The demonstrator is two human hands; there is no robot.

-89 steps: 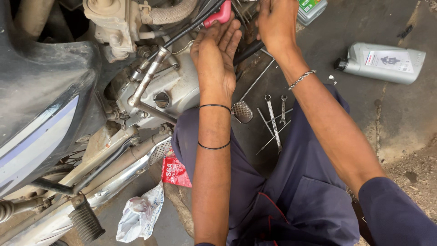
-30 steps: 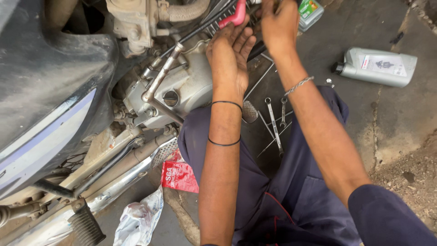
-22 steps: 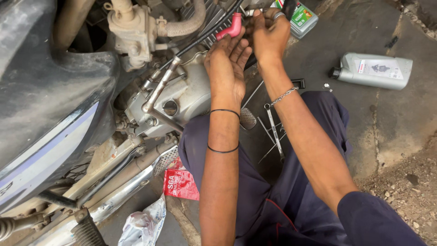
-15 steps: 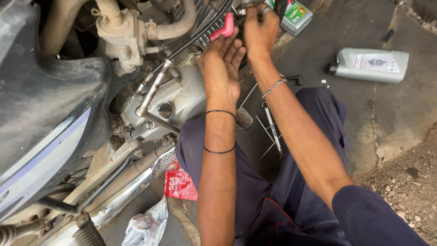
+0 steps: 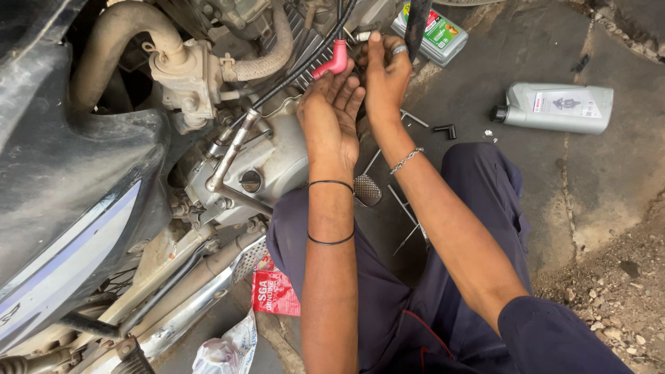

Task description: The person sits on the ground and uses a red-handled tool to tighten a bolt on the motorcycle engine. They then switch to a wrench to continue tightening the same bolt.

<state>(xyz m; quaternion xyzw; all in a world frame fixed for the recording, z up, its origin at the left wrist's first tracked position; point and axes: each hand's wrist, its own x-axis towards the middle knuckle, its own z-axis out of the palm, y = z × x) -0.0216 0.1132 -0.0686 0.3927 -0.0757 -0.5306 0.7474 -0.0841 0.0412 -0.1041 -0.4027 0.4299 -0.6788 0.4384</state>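
Your left hand [image 5: 331, 114] rests open beside the red plug cap [image 5: 332, 64] at the engine [image 5: 267, 163]; your right hand's [image 5: 385, 73] grip pinches something unclear. Cap off, refitting undone.

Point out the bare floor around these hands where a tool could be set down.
Free: the concrete between the right knee and the grey oil bottle, and the stretch below that bottle toward the gravel. Crowded: the gap between the forearms, with the foot peg and loose tools, and around both hands, left hand and right hand, at the engine.
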